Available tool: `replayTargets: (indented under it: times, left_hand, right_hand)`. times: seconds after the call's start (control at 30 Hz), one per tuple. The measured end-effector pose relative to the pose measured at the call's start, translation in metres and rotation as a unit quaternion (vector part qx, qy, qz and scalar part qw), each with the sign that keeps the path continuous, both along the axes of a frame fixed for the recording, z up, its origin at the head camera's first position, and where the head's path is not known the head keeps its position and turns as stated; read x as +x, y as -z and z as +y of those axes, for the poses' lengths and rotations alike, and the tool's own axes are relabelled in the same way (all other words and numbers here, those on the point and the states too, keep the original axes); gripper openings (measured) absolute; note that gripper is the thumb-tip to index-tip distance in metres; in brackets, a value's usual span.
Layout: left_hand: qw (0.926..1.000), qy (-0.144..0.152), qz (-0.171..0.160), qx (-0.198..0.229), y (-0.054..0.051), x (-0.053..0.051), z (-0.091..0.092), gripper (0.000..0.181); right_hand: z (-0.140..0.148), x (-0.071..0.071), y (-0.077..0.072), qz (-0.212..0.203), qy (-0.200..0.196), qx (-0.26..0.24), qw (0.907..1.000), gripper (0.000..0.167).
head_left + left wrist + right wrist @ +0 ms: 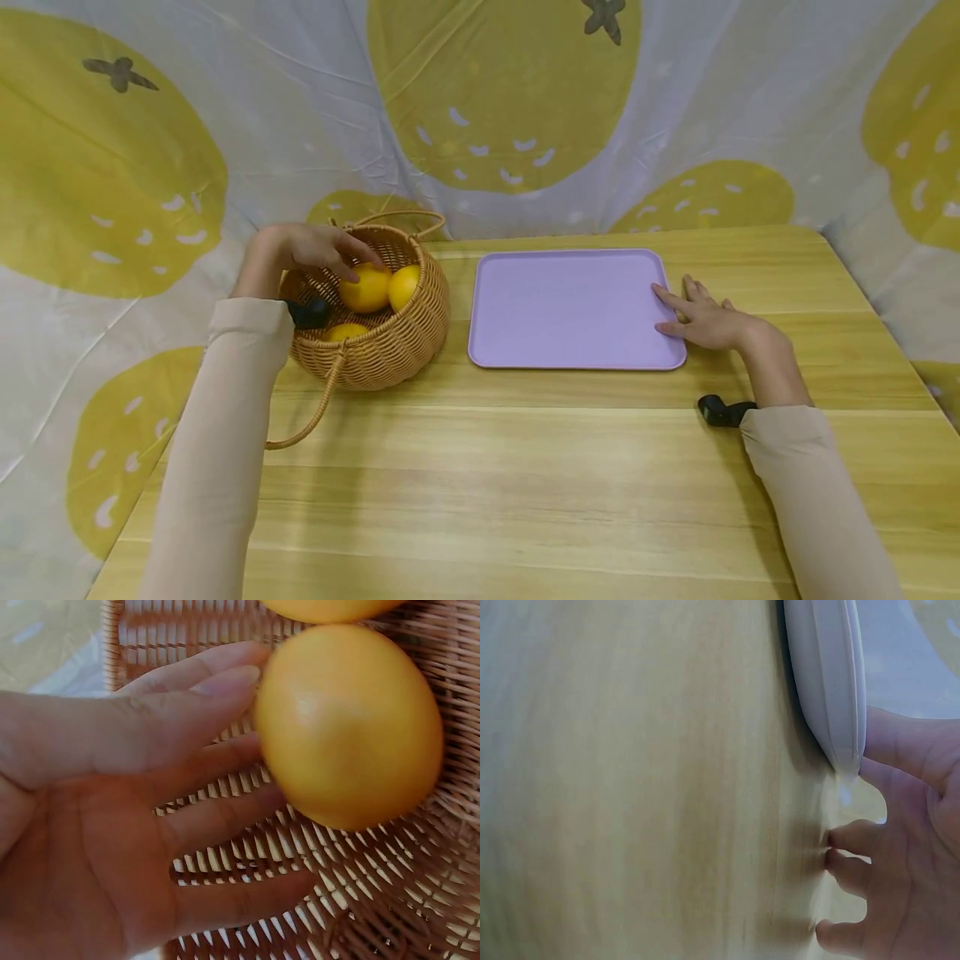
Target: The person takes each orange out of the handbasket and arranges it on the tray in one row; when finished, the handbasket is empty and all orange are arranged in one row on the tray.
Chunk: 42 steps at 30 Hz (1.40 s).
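In the head view my left hand (pixel 315 248) reaches into a round wicker basket (pixel 390 358) at the left of the table. Its extended fingertips meet the side of a smooth yellow-orange round fruit (pixel 349 727), without curling round it. A second fruit (pixel 404 287) lies beside that one, and a third (pixel 347 332) shows near the basket's front wall. My right hand (pixel 708 321) is at the right edge of a flat lilac tray (pixel 573 308). Thumb and index finger touch the tray's rim, while the other fingertips rest on the wood, spread apart.
The wooden table (pixel 525 492) stretches in front of the tray and basket. One basket handle (pixel 318 412) hangs down toward the front left; the other handle (pixel 405 213) leans out behind. A curtain (pixel 510 92) with a yellow fruit print hangs along the table's back.
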State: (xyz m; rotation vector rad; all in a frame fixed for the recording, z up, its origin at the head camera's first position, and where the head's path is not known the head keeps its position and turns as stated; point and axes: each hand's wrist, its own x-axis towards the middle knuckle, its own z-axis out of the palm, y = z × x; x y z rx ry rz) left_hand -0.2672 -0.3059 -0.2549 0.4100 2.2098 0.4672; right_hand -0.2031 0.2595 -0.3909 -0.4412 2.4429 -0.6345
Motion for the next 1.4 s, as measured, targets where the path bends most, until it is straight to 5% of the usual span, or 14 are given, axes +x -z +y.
replayTargets:
  times: [0.13, 0.4, 0.83, 1.4]
  left_hand:
    - [0.9997, 0.016, 0.018, -0.002, 0.004, -0.002, -0.002, 0.049]
    - [0.9992, -0.022, 0.017, -0.030, 0.011, 0.000, 0.006, 0.050]
    - [0.9962, -0.068, -0.054, -0.006, 0.025, -0.005, 0.000, 0.054]
    - [0.9919, -0.067, -0.100, -0.040, 0.026, -0.008, 0.000, 0.063]
  right_hand:
    - [0.000, 0.000, 0.000, 0.001, 0.000, -0.002, 1.0000, 0.077]
    - [0.001, 0.000, 0.001, 0.001, 0.000, -0.006, 1.0000, 0.077]
    - [-0.001, -0.001, 0.000, 0.003, -0.003, -0.001, 1.0000, 0.076]
    - [0.000, 0.001, 0.002, -0.004, 0.005, -0.010, 0.9999, 0.077]
